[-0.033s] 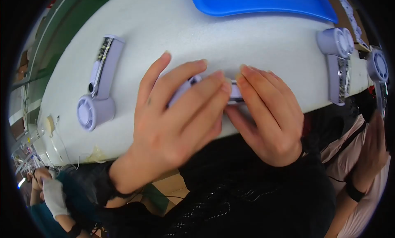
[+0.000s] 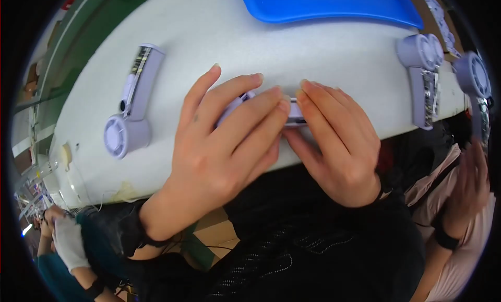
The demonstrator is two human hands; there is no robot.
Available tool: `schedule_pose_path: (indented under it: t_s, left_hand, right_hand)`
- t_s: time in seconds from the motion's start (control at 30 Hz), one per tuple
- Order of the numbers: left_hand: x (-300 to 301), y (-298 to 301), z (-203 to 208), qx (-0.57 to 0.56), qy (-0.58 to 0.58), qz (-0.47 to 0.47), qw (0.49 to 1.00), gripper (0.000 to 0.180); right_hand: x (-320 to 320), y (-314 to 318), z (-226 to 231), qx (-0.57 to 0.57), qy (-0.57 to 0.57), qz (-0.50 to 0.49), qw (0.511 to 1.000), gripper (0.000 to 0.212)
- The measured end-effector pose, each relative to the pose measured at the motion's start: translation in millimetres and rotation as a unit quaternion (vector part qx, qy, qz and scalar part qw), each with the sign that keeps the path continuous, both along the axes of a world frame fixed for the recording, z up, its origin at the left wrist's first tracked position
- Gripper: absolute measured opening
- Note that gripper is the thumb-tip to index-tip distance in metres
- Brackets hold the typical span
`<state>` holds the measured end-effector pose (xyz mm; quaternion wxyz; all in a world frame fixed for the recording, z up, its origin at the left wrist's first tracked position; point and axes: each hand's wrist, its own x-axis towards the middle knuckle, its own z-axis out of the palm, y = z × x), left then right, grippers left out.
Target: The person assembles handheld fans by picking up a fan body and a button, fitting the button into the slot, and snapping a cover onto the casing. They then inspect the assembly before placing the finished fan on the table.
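Observation:
My left hand point(image 2: 224, 140) and my right hand point(image 2: 342, 140) both grip a lavender handheld fan point(image 2: 295, 112) above the white table. It lies sideways, its rounded head partly showing behind my left fingers and its handle between the two hands. My right fingertips and thumb pinch the handle's end, while my left thumb is hidden. Most of the fan is covered by my fingers. To the left lies another lavender fan point(image 2: 146, 88), its handle uncovered, with circuit parts showing inside.
A blue tray point(image 2: 334, 7) sits at the table's far side. More lavender fans point(image 2: 417, 54) lie at the right. Beyond them, a co-worker's hand point(image 2: 469, 182) is near another fan point(image 2: 472, 75). A gloved person works at the lower left. A cardboard box point(image 2: 216, 231) is below the table edge.
The view has shifted slightly, so the table things sit a little differently. My hands keep the same grip on the fan. The co-worker's fan at right appears slightly farther left.

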<state>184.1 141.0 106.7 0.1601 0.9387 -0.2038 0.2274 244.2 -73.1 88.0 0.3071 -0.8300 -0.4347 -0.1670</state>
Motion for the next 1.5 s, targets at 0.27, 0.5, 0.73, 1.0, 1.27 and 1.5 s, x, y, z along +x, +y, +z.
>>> schedule_pose_path:
  t_s: [0.27, 0.5, 0.73, 1.0, 1.27, 1.5]
  left_hand:
    - [31, 10, 14, -0.016, 0.065, -0.044, 0.997, 0.048]
    - [11, -17, 5, 0.054, -0.047, 0.024, 0.997, 0.05]
    - [14, -6, -1, 0.033, -0.058, -0.002, 0.998, 0.051]
    - [22, 1, 14, 0.043, -0.01, -0.057, 0.997, 0.041]
    - [14, 6, 12, 0.051, -0.08, -0.053, 0.994, 0.035]
    - [-35, 15, 20, 0.185, -0.3, -0.043, 0.935, 0.027]
  right_hand:
    - [3, 4, -7, 0.155, 0.116, -0.027, 0.981, 0.055]
    - [3, 1, -14, 0.132, 0.0, -0.025, 0.991, 0.049]
    - [3, 7, -9, 0.154, 0.038, -0.014, 0.987, 0.046]
    - [9, 3, -7, 0.142, 0.047, 0.018, 0.989, 0.044]
    - [18, -8, -6, 0.199, 0.152, 0.071, 0.965, 0.047]
    - [-28, -22, 24, 0.141, 0.608, 0.154, 0.766, 0.034]
